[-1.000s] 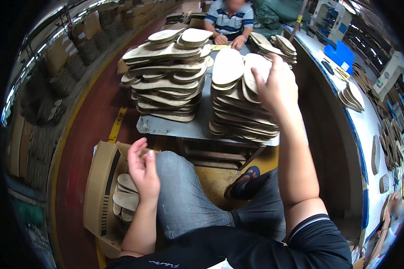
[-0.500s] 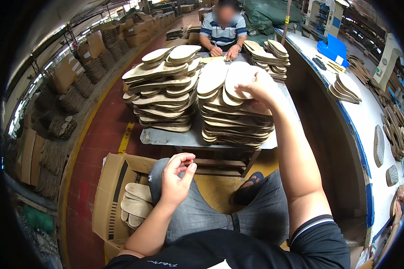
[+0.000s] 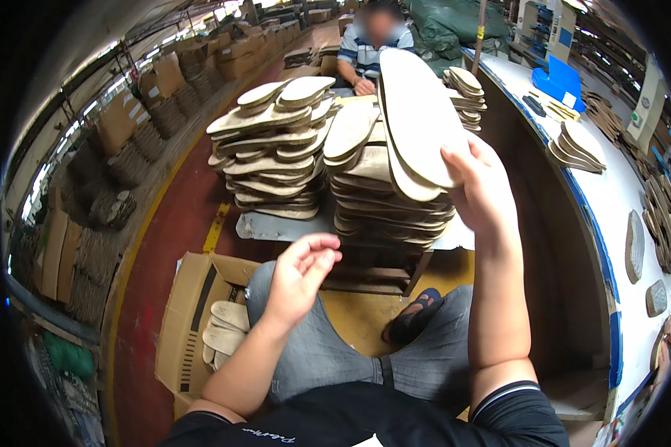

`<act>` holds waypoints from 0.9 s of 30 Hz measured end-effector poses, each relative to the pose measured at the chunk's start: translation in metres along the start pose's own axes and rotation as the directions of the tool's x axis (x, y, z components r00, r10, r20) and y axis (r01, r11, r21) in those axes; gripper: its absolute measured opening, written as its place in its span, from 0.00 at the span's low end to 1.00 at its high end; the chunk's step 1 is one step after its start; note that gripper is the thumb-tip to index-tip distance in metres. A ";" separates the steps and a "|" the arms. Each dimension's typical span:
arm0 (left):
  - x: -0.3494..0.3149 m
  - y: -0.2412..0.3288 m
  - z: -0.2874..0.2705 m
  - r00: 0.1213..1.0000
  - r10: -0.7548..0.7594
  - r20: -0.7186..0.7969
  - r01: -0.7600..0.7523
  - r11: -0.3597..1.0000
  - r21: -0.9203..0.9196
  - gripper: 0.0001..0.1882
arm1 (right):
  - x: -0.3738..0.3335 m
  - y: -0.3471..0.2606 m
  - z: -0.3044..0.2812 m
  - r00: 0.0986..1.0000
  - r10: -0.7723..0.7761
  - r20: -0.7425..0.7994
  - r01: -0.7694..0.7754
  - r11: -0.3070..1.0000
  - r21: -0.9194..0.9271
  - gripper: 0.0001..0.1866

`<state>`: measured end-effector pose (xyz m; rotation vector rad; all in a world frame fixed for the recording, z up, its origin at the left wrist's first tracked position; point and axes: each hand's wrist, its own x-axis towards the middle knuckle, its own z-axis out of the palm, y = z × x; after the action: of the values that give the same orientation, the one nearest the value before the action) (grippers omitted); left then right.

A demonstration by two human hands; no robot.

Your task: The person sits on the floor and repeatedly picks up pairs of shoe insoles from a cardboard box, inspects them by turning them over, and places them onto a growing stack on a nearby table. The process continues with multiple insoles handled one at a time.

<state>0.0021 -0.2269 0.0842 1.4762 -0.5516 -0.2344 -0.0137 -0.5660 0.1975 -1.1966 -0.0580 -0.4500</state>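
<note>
My right hand (image 3: pixel 486 186) grips a couple of pale shoe insoles (image 3: pixel 419 123) near one end, fingers partly hidden behind them. They are tilted up above the right-hand stack of insoles (image 3: pixel 384 212) on the metal table (image 3: pixel 276 228). On that stack's left side, another few insoles (image 3: pixel 350 132) lie on top. My left hand (image 3: pixel 297 281) hovers over my lap in front of the table edge, fingers loosely bent, thumb apart, holding nothing. A second tall stack of insoles (image 3: pixel 272 160) stands to the left.
An open cardboard box (image 3: pixel 177 331) with loose insoles is beside my left leg. A person (image 3: pixel 365 56) sits across the table near another stack (image 3: pixel 466 97). On the right runs a long white bench (image 3: pixel 574 190) with insoles and a blue bin (image 3: pixel 555 82).
My right hand has lifted insoles off the right-hand stack, drawing them toward me and tilting them up. My left hand has risen slightly and shifted a little right.
</note>
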 end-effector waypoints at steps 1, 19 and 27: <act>0.008 0.008 0.010 1.000 -0.011 0.026 0.015 0.991 -0.135 0.40 | -0.019 0.003 -0.002 0.998 -0.050 0.028 0.048 0.998 0.043 0.26; -0.005 -0.048 0.000 0.710 -0.303 0.636 0.703 0.258 -0.663 0.78 | -0.130 -0.012 -0.043 0.925 0.160 0.346 0.035 0.868 -0.496 0.15; -0.009 -0.049 0.010 0.638 -0.354 0.684 0.751 0.484 -0.450 0.76 | -0.104 0.062 -0.023 0.869 0.387 0.309 -0.259 0.887 -0.382 0.19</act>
<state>-0.0018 -0.2363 0.0346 0.7353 -0.2697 -1.2970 -0.0898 -0.5367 0.1052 -1.5807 -0.1111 0.0859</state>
